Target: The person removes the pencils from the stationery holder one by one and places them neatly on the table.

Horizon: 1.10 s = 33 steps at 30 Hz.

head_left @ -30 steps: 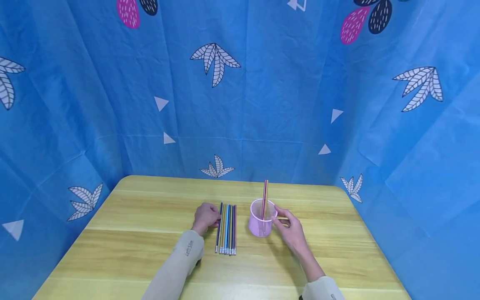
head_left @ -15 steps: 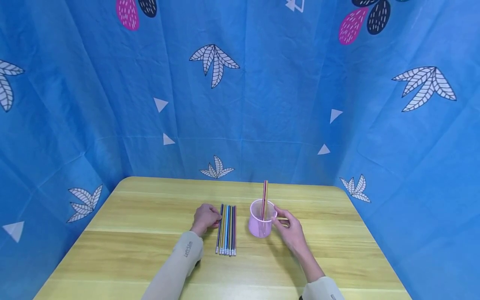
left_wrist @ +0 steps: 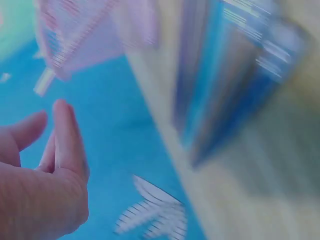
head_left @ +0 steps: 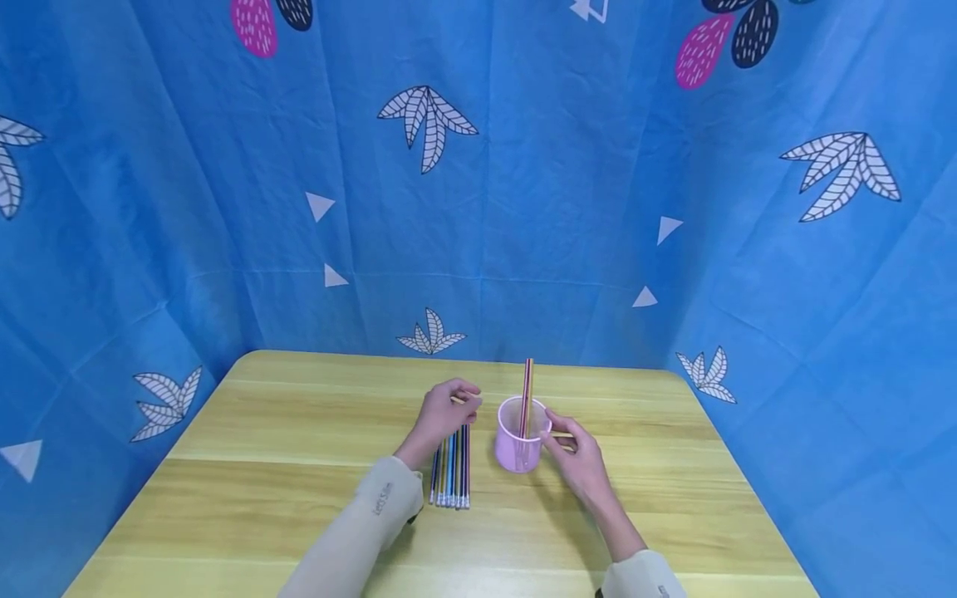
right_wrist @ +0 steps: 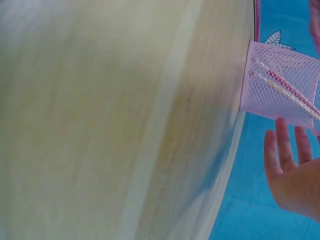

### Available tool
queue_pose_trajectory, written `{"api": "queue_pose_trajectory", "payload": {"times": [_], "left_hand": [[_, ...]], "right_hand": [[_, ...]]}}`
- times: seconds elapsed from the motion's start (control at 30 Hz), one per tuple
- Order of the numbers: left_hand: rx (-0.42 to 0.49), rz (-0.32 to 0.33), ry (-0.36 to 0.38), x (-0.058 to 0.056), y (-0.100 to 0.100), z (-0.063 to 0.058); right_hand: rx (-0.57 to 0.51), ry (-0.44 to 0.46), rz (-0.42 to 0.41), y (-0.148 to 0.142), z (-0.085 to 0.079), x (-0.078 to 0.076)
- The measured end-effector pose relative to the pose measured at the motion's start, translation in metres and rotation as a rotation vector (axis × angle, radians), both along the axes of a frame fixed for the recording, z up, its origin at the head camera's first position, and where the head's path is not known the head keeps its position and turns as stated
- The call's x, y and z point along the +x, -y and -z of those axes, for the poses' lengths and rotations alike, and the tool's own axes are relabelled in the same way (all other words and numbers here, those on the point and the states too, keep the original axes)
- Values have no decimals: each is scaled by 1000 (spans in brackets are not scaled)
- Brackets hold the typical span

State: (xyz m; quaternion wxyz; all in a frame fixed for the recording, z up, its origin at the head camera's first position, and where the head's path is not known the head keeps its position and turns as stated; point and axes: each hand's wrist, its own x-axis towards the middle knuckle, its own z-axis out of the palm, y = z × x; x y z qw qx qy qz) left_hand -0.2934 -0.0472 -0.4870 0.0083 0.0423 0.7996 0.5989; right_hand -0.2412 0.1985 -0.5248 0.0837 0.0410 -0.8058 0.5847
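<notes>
My left hand (head_left: 444,413) is over the far ends of a row of striped pencils (head_left: 451,473) lying side by side on the table. In the left wrist view a gap shows between the thumb (left_wrist: 30,131) and the fingers of this hand, with nothing held; the pencils there are blurred. A pink mesh pencil cup (head_left: 516,453) stands to the right of the row. My right hand (head_left: 579,461) holds the cup's right side at the rim, thumb in front and index finger behind. Maroon and yellow pencils (head_left: 527,386) stand upright inside, also visible through the mesh in the right wrist view.
The light wooden table (head_left: 299,432) is bordered at the back by a blue curtain (head_left: 561,316) with leaf prints, which hangs along both sides too. The row's eraser ends point toward the person.
My left hand has left the row's left side and moved right and slightly away, now covering the pencils' far ends. The right hand and the cup stay put.
</notes>
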Motion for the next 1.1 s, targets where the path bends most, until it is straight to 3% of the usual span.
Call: {"api": "queue_pose_trajectory", "payload": {"times": [0.17, 0.33, 0.57, 0.83, 1.1], "left_hand": [[122, 75, -31, 2, -22, -15], [181, 90, -21, -1, -34, -17], [237, 77, -25, -9, -51, -15], [230, 19, 4, -12, -67, -16], [240, 12, 42, -15, -79, -12]], "right_hand": [[-16, 4, -15, 1, -1, -1], [-25, 20, -20, 3, -5, 1], [-36, 31, -30, 9, -29, 13], [-19, 15, -19, 3, -3, -2], [-13, 15, -12, -1, -2, 0]]}}
